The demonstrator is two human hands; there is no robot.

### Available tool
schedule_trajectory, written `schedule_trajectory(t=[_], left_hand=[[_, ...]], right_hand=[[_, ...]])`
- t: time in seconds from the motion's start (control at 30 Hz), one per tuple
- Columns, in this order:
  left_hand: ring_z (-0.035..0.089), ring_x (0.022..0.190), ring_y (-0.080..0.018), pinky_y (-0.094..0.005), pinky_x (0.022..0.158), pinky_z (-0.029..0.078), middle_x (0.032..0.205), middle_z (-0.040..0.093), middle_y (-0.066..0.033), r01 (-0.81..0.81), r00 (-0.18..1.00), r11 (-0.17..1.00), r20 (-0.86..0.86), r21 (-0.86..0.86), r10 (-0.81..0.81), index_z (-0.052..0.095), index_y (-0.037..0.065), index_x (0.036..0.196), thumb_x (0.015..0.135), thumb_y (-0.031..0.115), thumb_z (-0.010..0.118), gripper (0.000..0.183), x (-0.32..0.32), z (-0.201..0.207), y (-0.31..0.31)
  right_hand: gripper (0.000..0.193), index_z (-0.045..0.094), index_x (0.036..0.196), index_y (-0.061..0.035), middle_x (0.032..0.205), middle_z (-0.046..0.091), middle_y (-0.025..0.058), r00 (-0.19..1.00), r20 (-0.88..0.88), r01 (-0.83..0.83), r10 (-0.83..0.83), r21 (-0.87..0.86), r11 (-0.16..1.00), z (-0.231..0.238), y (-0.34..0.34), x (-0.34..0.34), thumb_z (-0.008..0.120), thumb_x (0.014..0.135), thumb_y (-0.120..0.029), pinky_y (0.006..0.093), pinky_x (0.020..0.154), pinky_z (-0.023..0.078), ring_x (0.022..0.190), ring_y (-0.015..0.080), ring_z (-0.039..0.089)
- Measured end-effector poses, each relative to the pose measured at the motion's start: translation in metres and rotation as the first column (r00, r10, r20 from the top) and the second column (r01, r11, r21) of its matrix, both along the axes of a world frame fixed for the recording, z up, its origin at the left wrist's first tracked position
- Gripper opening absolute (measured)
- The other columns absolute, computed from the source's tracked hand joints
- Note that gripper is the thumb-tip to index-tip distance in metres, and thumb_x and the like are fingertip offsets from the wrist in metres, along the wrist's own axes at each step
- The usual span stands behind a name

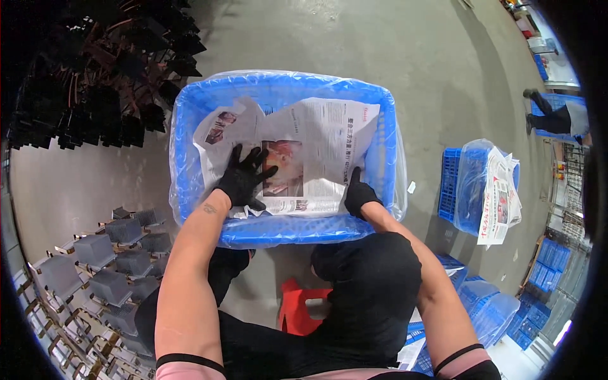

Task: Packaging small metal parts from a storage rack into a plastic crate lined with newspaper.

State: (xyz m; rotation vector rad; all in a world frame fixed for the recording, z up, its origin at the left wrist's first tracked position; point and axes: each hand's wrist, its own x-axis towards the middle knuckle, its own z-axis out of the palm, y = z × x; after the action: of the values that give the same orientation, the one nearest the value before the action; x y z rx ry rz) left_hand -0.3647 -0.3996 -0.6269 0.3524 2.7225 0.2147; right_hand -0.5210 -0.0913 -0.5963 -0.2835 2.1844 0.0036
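Note:
In front of me stands a blue plastic crate (278, 237) lined with a clear plastic bag (396, 196). Printed newspaper sheets (320, 136) lie inside it, crumpled at the left and reaching up toward the far wall. My left hand (242, 178), in a black glove, rests on the paper with its fingers spread. At the crate's right side my right hand (361, 193), also gloved in black, presses along the paper's edge; one finger points forward, and the others are partly hidden. What lies under the newspaper is out of sight.
A red stool (303, 309) is under me. To the right, another blue crate (450, 183) carries a bag and newspapers (497, 202). Racks of grey finned metal parts (95, 252) stand at the left, dark parts (104, 95) above them. A person (560, 119) is at the far right.

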Motion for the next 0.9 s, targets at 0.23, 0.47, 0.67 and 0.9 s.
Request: schedule_trajectory(t=[0.23, 0.47, 0.67, 0.9], left_hand=[[0.014, 0.150, -0.0368, -0.0686, 0.114, -0.001, 0.162, 0.018, -0.0181, -0.027, 1.000, 1.000, 0.001, 0.008, 0.027, 0.040, 0.031, 0.150, 0.060, 0.069, 0.075, 0.104, 0.006, -0.002, 0.001], [0.015, 0.149, -0.0408, -0.0692, 0.114, 0.000, 0.161, 0.016, -0.0228, -0.063, 0.994, 0.991, -0.082, 0.118, 0.073, 0.039, 0.029, 0.151, 0.054, 0.069, 0.077, 0.112, 0.001, -0.010, 0.014], [0.018, 0.148, -0.0408, -0.0693, 0.113, 0.001, 0.162, 0.017, -0.0207, -0.013, 0.999, 0.996, -0.030, 0.085, 0.015, 0.042, 0.029, 0.149, 0.055, 0.067, 0.078, 0.108, -0.006, -0.004, 0.004], [0.024, 0.146, -0.0403, -0.0683, 0.114, 0.006, 0.159, 0.026, -0.0194, -0.024, 0.999, 0.998, 0.038, 0.060, 0.021, 0.045, 0.025, 0.147, 0.061, 0.062, 0.078, 0.100, -0.009, -0.002, 0.003]], right_hand=[[0.073, 0.036, 0.147, 0.0004, 0.094, 0.068, 0.0266, 0.898, -0.205, -0.424, 0.388, -0.177, 0.888, 0.068, -0.011, 0.004, 0.064, 0.086, -0.028, 0.0483, 0.078, 0.054, 0.090, 0.0424, 0.067], [0.059, 0.049, 0.144, -0.0239, 0.135, 0.054, 0.0211, 0.538, -0.816, -0.693, 0.213, -0.284, 0.663, 0.046, -0.089, 0.009, 0.061, 0.089, -0.043, 0.0608, 0.108, 0.031, 0.125, 0.0385, 0.051], [0.058, 0.047, 0.145, -0.0320, 0.153, 0.035, 0.0169, 0.485, -0.859, -0.644, 0.166, -0.223, 0.732, -0.059, -0.089, -0.043, 0.058, 0.090, -0.047, 0.0695, 0.111, 0.010, 0.142, 0.0373, 0.030], [0.060, 0.044, 0.146, -0.0357, 0.155, 0.034, 0.0165, 0.603, -0.765, -0.596, 0.227, -0.243, 0.766, -0.087, -0.087, -0.049, 0.055, 0.090, -0.051, 0.0712, 0.110, 0.009, 0.143, 0.0380, 0.028]])
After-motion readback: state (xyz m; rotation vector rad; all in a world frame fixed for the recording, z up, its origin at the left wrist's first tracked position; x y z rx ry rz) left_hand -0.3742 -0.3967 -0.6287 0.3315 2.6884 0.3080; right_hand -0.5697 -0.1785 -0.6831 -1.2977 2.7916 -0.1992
